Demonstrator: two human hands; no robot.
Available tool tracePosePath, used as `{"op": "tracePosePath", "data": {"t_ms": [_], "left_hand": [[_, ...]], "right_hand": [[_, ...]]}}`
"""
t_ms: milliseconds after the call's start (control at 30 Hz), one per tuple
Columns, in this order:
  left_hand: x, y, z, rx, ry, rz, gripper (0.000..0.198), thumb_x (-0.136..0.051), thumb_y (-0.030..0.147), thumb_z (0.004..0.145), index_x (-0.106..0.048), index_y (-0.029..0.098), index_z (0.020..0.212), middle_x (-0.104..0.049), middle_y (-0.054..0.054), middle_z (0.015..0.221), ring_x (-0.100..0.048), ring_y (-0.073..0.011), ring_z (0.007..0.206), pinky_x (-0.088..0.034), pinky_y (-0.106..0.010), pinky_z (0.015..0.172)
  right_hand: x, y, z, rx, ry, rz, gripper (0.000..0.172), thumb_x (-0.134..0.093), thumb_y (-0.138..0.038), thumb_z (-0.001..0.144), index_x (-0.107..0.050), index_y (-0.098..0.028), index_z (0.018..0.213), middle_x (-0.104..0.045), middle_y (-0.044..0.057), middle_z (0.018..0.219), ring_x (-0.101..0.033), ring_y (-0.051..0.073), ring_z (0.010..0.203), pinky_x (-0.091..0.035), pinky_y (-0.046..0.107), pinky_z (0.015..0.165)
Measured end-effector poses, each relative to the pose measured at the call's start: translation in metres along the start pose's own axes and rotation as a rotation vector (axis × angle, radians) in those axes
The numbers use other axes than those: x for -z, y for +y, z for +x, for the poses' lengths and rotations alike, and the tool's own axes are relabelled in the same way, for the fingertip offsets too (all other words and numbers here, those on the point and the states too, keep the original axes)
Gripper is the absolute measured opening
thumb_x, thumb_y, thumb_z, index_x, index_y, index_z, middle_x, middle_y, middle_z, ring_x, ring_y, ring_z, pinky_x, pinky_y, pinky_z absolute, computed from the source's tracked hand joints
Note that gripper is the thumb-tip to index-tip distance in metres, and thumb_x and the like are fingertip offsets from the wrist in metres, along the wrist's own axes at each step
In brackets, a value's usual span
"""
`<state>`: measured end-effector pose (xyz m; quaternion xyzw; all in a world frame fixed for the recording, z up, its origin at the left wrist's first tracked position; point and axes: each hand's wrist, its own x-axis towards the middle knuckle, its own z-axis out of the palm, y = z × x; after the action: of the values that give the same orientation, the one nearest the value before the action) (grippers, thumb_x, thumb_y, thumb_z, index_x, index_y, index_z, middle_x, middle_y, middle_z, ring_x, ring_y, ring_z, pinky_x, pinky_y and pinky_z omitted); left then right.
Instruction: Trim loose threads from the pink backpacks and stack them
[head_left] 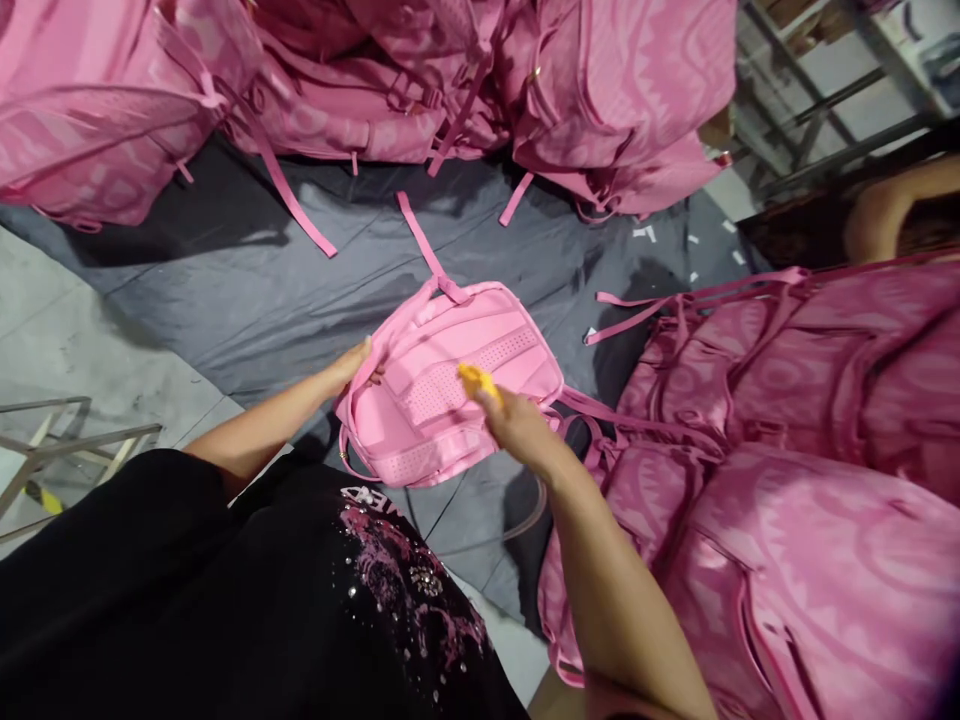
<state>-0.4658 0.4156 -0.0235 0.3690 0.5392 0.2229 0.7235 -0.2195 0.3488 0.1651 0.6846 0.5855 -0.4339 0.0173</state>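
A pink backpack (450, 385) lies in front of me with its padded, perforated back panel facing up. At its left edge my left hand (356, 365) grips the bag near a shoulder strap, the fingertips partly hidden behind the strap. My right hand (514, 420) is closed around a small yellow tool (478, 382), whose front end is over the middle of the panel. Whether the tool touches the fabric cannot be told. A thin hose hangs below my right hand. One loose strap (420, 235) reaches up from the bag's top.
Pink patterned backpacks are piled along the back (600, 90) and at the right (825, 520). They lie on a dark grey cloth (247, 330). Another person's arm (885, 215) shows at the upper right. A metal frame (67, 445) stands at the left.
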Motion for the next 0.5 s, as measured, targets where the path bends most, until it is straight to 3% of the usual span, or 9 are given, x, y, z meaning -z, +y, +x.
{"op": "tracePosePath", "data": {"t_ms": [67,133,200,300,367,433,500], "left_hand": [[-0.012,0.000,-0.004,-0.222,0.055,0.284,0.059,-0.020,0.052,0.101,-0.045,0.023,0.146,-0.065,-0.010,0.115,-0.062,-0.0215,0.104,-0.049,-0.038,0.098],[-0.023,0.000,-0.006,-0.354,0.100,0.628,0.052,-0.033,0.042,0.100,-0.044,0.027,0.148,-0.057,-0.009,0.126,-0.053,-0.0245,0.120,-0.040,-0.041,0.109],[-0.033,0.000,-0.006,-0.347,0.136,0.920,0.053,-0.046,0.033,0.094,-0.046,0.029,0.147,-0.049,-0.010,0.134,-0.047,-0.0285,0.125,-0.037,-0.043,0.110],[-0.049,0.004,-0.010,-0.314,0.237,1.146,0.056,-0.052,0.028,0.090,-0.047,0.028,0.146,-0.041,-0.014,0.143,-0.042,-0.0333,0.130,-0.036,-0.047,0.109],[-0.065,0.006,-0.021,-0.403,0.279,1.188,0.056,-0.051,0.030,0.092,-0.045,0.025,0.147,-0.034,-0.016,0.150,-0.036,-0.0362,0.135,-0.033,-0.050,0.110],[-0.087,0.001,-0.039,-0.560,0.181,1.200,0.054,-0.048,0.035,0.094,-0.044,0.022,0.147,-0.030,-0.017,0.155,-0.031,-0.0367,0.140,-0.030,-0.052,0.112],[-0.111,-0.013,-0.059,-0.672,-0.031,1.221,0.057,-0.048,0.040,0.094,-0.043,0.020,0.147,-0.030,-0.018,0.156,-0.030,-0.0360,0.142,-0.030,-0.052,0.113]], "right_hand": [[0.002,0.002,-0.008,-0.012,0.056,0.004,0.067,-0.029,-0.071,0.094,-0.064,-0.015,0.102,-0.059,0.002,0.061,-0.056,0.017,0.059,-0.042,0.027,0.061],[0.003,0.009,-0.014,0.014,-0.082,0.011,0.067,-0.030,-0.071,0.094,-0.065,-0.015,0.102,-0.061,0.003,0.063,-0.058,0.017,0.060,-0.043,0.027,0.062],[0.006,0.020,-0.018,-0.068,-0.092,-0.065,0.065,-0.034,-0.070,0.094,-0.066,-0.015,0.102,-0.065,0.006,0.070,-0.062,0.020,0.066,-0.045,0.029,0.067],[0.016,0.045,-0.023,-0.348,0.170,-0.242,0.064,-0.032,-0.066,0.097,-0.065,-0.013,0.106,-0.069,0.013,0.080,-0.065,0.024,0.075,-0.047,0.033,0.072],[0.025,0.061,-0.030,-0.396,0.105,-0.189,0.066,-0.029,-0.068,0.096,-0.065,-0.013,0.103,-0.068,0.012,0.074,-0.064,0.023,0.066,-0.047,0.033,0.067],[0.031,0.073,-0.039,-0.384,0.000,-0.101,0.067,-0.028,-0.070,0.095,-0.065,-0.014,0.098,-0.065,0.009,0.064,-0.061,0.021,0.054,-0.046,0.032,0.060],[0.033,0.082,-0.048,-0.430,0.062,-0.125,0.066,-0.028,-0.069,0.096,-0.064,-0.014,0.095,-0.062,0.008,0.058,-0.059,0.021,0.051,-0.045,0.032,0.059]]}}
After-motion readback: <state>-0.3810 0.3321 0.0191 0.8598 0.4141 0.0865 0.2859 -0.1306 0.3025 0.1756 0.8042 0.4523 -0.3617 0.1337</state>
